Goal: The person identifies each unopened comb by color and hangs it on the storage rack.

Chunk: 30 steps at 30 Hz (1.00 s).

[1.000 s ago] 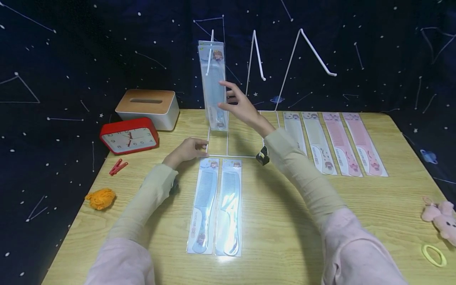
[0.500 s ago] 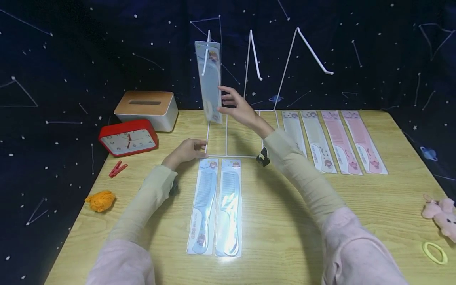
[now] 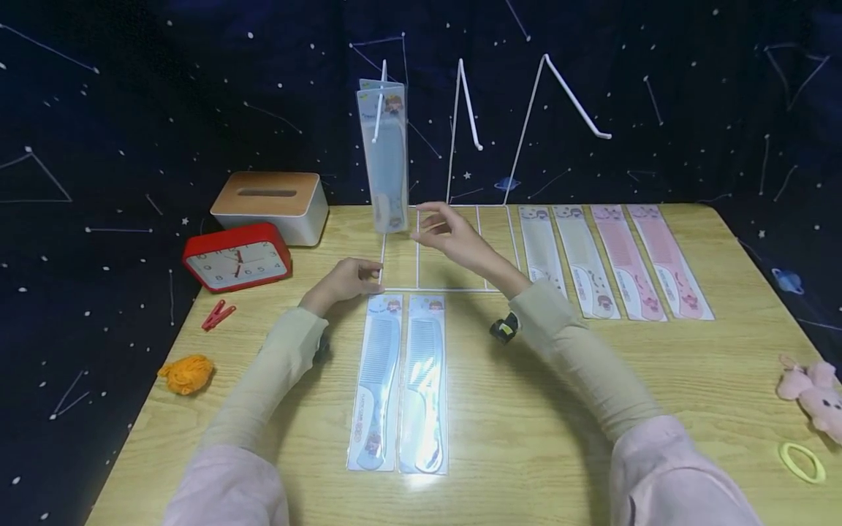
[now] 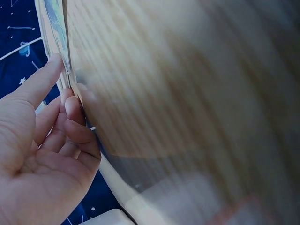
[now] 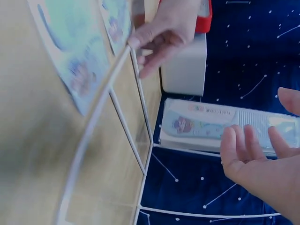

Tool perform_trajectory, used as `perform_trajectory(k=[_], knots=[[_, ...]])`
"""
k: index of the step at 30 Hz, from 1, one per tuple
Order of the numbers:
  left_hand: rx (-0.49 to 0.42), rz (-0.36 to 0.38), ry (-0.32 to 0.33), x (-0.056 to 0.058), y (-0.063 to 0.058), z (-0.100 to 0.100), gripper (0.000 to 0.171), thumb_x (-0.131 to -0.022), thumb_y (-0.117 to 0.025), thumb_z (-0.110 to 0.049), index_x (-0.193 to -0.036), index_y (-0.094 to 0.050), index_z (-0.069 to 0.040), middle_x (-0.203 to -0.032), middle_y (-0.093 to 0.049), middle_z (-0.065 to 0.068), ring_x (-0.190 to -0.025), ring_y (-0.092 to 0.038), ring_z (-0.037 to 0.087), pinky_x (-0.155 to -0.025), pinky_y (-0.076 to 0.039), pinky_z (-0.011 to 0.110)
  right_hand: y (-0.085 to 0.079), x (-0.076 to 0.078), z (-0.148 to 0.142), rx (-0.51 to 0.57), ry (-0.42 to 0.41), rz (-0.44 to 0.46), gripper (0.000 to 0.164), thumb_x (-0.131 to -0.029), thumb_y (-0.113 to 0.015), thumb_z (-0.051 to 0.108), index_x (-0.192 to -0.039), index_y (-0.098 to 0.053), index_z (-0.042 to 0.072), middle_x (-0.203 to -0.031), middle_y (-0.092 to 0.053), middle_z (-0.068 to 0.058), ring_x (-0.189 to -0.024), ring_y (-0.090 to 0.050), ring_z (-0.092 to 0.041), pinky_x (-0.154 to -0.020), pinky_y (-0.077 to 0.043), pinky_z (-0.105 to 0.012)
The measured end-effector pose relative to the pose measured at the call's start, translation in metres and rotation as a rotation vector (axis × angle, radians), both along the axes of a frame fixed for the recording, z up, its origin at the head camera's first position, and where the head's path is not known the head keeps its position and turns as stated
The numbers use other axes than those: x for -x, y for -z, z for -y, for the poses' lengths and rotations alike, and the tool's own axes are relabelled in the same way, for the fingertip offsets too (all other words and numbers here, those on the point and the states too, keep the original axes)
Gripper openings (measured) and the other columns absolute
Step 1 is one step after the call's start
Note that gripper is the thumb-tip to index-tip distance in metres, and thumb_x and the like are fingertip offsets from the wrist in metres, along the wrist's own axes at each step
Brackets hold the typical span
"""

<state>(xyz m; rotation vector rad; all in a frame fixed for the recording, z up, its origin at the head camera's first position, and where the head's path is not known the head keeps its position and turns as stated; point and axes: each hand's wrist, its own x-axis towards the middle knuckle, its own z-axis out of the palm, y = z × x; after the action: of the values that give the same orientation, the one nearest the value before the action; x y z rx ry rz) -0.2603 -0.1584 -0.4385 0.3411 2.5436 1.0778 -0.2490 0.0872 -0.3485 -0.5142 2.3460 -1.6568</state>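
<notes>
The right hand's (image 3: 457, 235) fingers are loosely bent, nothing held, just beside the blue comb packs (image 3: 387, 168) hung on the left hook of the white wire rack (image 3: 454, 290). The rack's front left corner is pinched by the left hand (image 3: 347, 283). Two flat blue packs (image 3: 376, 365) are laid in front of the rack on the bench (image 3: 513, 438). Judged best: corner held firm during loading, each pack top squared to the hook tip.
</notes>
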Motion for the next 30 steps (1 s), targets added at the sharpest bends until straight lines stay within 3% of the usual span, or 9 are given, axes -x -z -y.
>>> perform_trajectory(k=[12, 18, 21, 24, 27, 30], knots=[[0.007, -0.016, 0.012, -0.001, 0.0, 0.002, 0.057, -0.084, -0.072, -0.017, -0.134, -0.052, 0.0, -0.13, -0.056, 0.017, -0.127, -0.045, 0.03, -0.11, -0.031, 0.042, 0.028, -0.057, -0.028, -0.072, -0.004, 0.086, 0.053, -0.092, -0.061, 0.019, -0.14, -0.04, 0.006, -0.127, -0.049, -0.022, -0.112, -0.048, -0.034, -0.091, -0.045, -0.042], [0.016, -0.023, 0.022, 0.0, 0.0, 0.0, 0.057, -0.084, -0.072, -0.017, -0.134, -0.052, -0.001, -0.127, -0.058, 0.016, -0.126, -0.046, 0.029, -0.111, -0.03, 0.042, 0.04, -0.082, -0.035, -0.212, -0.067, 0.144, 0.053, -0.094, -0.057, 0.022, -0.141, -0.038, 0.006, -0.135, -0.042, -0.027, -0.119, -0.045, -0.042, -0.095, -0.043, -0.052], [0.017, -0.009, 0.009, -0.001, 0.0, -0.001, 0.057, -0.084, -0.072, -0.018, -0.135, -0.052, -0.002, -0.127, -0.058, 0.015, -0.125, -0.046, 0.028, -0.11, -0.031, 0.041, 0.048, -0.094, -0.035, -0.272, -0.13, 0.115, 0.056, -0.093, -0.059, 0.024, -0.142, -0.038, 0.006, -0.141, -0.037, -0.028, -0.125, -0.04, -0.047, -0.098, -0.039, -0.059], [0.015, 0.008, 0.0, -0.001, 0.0, -0.001, 0.057, -0.084, -0.073, -0.018, -0.135, -0.051, -0.002, -0.128, -0.058, 0.014, -0.125, -0.047, 0.028, -0.11, -0.032, 0.04, 0.056, -0.104, -0.031, -0.366, -0.181, 0.031, 0.058, -0.091, -0.062, 0.025, -0.141, -0.04, 0.005, -0.143, -0.038, -0.025, -0.128, -0.036, -0.047, -0.102, -0.031, -0.061], [0.014, 0.015, -0.001, 0.0, 0.001, -0.001, 0.058, -0.084, -0.073, -0.019, -0.135, -0.051, -0.003, -0.127, -0.058, 0.013, -0.123, -0.048, 0.027, -0.108, -0.034, 0.04, 0.059, -0.114, -0.025, -0.486, -0.191, -0.008, 0.062, -0.088, -0.065, 0.032, -0.141, -0.043, 0.01, -0.14, -0.041, -0.026, -0.124, -0.036, -0.046, -0.099, -0.031, -0.063], [0.016, 0.009, 0.0, 0.001, 0.001, -0.001, 0.057, -0.084, -0.073, -0.018, -0.135, -0.052, -0.002, -0.126, -0.059, 0.013, -0.121, -0.049, 0.027, -0.108, -0.035, 0.04, 0.062, -0.12, -0.017, -0.566, -0.188, -0.006, 0.064, -0.086, -0.067, 0.039, -0.141, -0.044, 0.017, -0.142, -0.034, -0.031, -0.125, -0.031, -0.05, -0.097, -0.03, -0.068]])
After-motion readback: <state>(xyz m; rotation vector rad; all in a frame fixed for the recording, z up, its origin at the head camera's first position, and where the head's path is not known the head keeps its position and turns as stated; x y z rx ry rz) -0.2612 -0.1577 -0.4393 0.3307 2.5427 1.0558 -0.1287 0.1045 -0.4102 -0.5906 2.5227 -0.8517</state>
